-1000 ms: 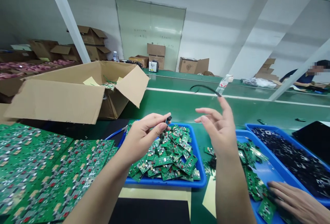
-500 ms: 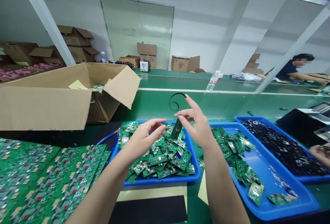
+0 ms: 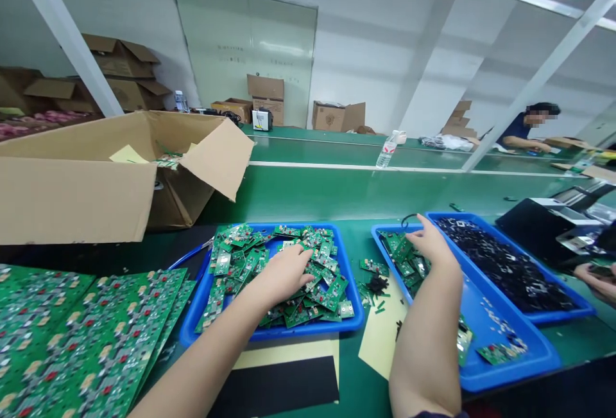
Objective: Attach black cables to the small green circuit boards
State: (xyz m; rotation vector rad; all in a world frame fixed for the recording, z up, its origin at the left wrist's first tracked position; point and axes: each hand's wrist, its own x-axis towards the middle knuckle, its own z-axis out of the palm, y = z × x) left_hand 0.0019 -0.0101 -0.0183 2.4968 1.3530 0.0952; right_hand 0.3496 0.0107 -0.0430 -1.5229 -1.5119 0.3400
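Observation:
My left hand (image 3: 287,273) reaches into a pile of small green circuit boards (image 3: 240,270) in a blue tray (image 3: 356,315). Its thumb and fingers are apart, touching or just above the boards; no board is visibly gripped. Over the left side of a second blue tray (image 3: 520,373) is my right hand (image 3: 432,244). A thin curled black strip (image 3: 408,217) sticks out from its index fingertip. The other fingers are bent close above green boards (image 3: 399,248) in that tray. Whether they hold a board I cannot tell.
Sheets of joined circuit boards (image 3: 96,334) stand at the left, below an open carton (image 3: 72,196). Black strips (image 3: 378,284) lie between the trays. A third tray (image 3: 572,315) holds small black parts. Another person's hand (image 3: 594,280) is at the right edge.
My right hand has moved right with the black strip, from above the first tray to the second. My left hand has lowered into the board pile. The view has shifted slightly.

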